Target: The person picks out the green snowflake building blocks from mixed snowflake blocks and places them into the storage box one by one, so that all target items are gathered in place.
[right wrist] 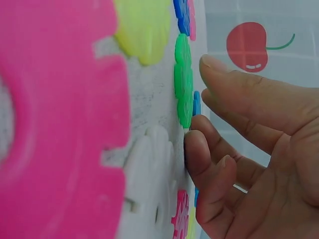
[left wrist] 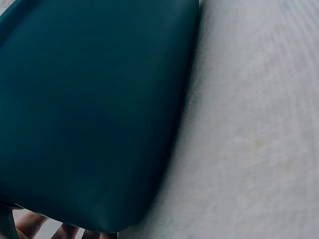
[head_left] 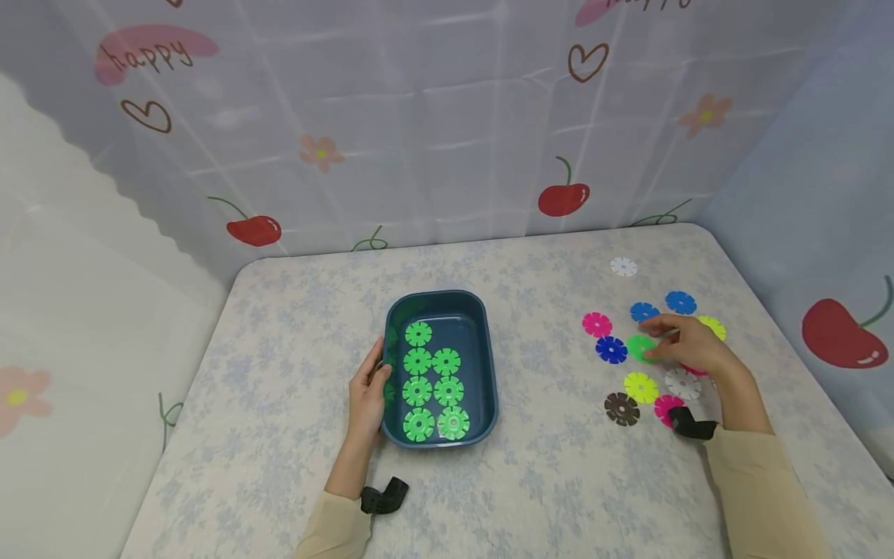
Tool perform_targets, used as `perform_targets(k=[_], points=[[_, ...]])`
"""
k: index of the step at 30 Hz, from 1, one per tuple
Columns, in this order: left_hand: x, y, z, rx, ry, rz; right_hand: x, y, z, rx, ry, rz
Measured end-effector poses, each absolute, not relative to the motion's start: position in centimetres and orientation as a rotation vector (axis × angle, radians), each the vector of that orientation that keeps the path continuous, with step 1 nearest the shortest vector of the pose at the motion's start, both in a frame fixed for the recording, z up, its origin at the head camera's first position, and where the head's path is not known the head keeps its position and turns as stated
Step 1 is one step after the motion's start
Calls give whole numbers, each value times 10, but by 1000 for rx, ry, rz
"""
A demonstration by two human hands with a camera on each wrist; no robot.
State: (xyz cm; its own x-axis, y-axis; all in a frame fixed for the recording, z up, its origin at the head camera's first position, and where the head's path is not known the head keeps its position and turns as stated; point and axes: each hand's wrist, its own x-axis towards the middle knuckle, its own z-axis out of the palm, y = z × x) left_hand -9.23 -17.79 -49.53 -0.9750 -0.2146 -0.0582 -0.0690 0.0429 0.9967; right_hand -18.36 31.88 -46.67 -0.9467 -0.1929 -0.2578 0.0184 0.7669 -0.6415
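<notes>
My left hand [head_left: 366, 396] holds the left side of a dark blue-green tray [head_left: 490, 373], its thumb at the rim. Inside the tray, several green notched plastic discs [head_left: 417, 361] lie in two columns. In the left wrist view the tray's wall [left wrist: 99, 109] fills much of the picture, with some fingers [left wrist: 65, 231] at its lower edge. At the right, my right hand [head_left: 691, 341] hovers over loose discs, nearest a green disc [head_left: 640, 348]. In the right wrist view, the thumb and fingers are spread apart beside that green disc [right wrist: 183, 82], pinching nothing.
Around the right hand lie pink [head_left: 597, 324], dark blue [head_left: 611, 350], yellow [head_left: 640, 387], brown [head_left: 622, 409] and grey-white discs [head_left: 683, 383]. A white disc [head_left: 624, 267] lies farther back. Patterned cloth covers the table [head_left: 279, 349]; a printed curtain [head_left: 433, 116] hangs behind.
</notes>
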Motion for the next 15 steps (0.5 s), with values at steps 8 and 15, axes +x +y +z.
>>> perform_targets(k=[8, 15], points=[[-92, -177, -496, 309, -2173, -2089, -183, 318, -472, -225, 2668, -970], [-92, -177, -496, 303, -2178, -2094, -185, 319, -475, -223, 2672, -965]])
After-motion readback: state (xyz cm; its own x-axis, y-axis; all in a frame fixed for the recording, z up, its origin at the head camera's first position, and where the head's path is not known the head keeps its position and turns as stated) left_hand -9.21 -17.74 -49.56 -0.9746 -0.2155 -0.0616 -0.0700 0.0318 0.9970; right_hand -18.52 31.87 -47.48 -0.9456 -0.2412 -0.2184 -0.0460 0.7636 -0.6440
